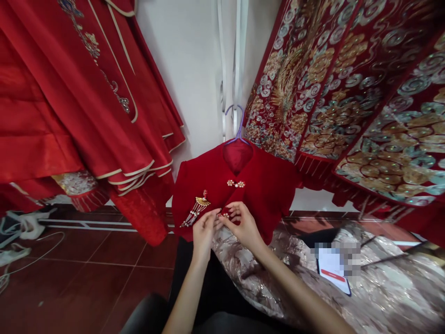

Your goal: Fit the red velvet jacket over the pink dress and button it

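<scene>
- The red jacket (264,185) hangs on a purple hanger (238,127) by the white wall (194,69); it is straight in front of the person, low down near the floor (104,278).
- The left hand (203,232) and the right hand (245,227) meet at the middle of the jacket's front; one comes from each side.
- Both hands pinch the lower clasp (225,215) with their fingertips; it is small and pearly; the fingers hide most of it.
- The lower clasp sits right between the two hands; neither hand is nearer; each hand is on its own half of the jacket.
- The upper clasp (236,184) is straight above it; it looks done up and lies sideways across the front; the two clasps line up, one above the other, down the middle.
- A gold fan pin (201,202) with bead strings hangs just beside the left hand, a little above it; they look apart.
- Plain red robes (69,93) hang on the left; swirly robes (347,83) in gold and silver hang on the right; a shiny cloth (382,287) lies under the right arm.
</scene>
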### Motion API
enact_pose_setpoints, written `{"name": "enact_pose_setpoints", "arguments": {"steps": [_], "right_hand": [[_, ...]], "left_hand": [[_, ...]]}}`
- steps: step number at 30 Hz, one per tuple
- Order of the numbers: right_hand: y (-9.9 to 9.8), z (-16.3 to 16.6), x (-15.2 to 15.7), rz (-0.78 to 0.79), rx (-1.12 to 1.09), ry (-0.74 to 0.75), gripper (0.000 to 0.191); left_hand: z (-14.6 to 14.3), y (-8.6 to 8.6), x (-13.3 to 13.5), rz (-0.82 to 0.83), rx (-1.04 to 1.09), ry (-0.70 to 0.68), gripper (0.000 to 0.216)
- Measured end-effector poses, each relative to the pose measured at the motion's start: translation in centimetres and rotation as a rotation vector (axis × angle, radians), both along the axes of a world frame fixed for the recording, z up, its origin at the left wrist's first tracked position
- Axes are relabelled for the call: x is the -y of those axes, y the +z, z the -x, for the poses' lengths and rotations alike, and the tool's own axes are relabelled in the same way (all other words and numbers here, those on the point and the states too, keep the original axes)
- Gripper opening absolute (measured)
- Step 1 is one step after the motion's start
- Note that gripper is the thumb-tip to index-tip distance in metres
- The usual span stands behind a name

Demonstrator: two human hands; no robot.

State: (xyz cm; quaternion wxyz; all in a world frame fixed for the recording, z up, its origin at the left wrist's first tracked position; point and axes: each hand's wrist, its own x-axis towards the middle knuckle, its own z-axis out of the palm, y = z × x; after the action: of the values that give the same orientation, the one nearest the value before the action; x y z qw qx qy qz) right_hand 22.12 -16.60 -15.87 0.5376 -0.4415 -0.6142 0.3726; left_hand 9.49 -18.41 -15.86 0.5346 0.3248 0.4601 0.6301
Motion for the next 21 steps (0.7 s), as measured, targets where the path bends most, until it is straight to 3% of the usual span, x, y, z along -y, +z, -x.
{"name": "enact_pose_setpoints", "arguments": {"steps": [4, 7, 9, 11, 13, 17, 19, 21], "right_hand": [[-0.6, 0.2, -0.6, 0.171, -0.182, 0.111, 0.035], [-0.1, 0.0, -1.1, 0.219, -0.271, 0.133, 0.037], [0.7, -0.1, -1.5, 0.220, -0.266, 0.156, 0.037], [1.7, -0.1, -2.1, 0.206, -0.234, 0.202, 0.034], [2.5, 0.0, -2.9, 0.164, -0.184, 0.224, 0.030], [3.1, 0.9, -4.6, 0.009, -0.026, 0.147, 0.020], [3.0, 1.5, -5.1, -0.053, 0.027, 0.098, 0.018], [2.8, 1.9, -5.3, -0.083, 0.047, 0.061, 0.018]], "left_hand": [[0.2, 0.1, -0.6, -0.146, -0.388, 0.096, 0.031], [0.7, 0.7, -1.1, -0.277, -0.788, 0.328, 0.034], [1.3, 1.1, -1.7, -0.334, -0.878, 0.446, 0.048], [2.0, 1.3, -2.5, -0.355, -0.808, 0.396, 0.052], [2.7, 1.4, -3.2, -0.335, -0.678, 0.265, 0.042], [3.3, 1.6, -3.8, -0.261, -0.426, 0.119, 0.032], [3.4, 1.5, -3.8, -0.255, -0.381, 0.097, 0.029], [3.4, 1.1, -4.0, -0.261, -0.387, 0.161, 0.024]]}}
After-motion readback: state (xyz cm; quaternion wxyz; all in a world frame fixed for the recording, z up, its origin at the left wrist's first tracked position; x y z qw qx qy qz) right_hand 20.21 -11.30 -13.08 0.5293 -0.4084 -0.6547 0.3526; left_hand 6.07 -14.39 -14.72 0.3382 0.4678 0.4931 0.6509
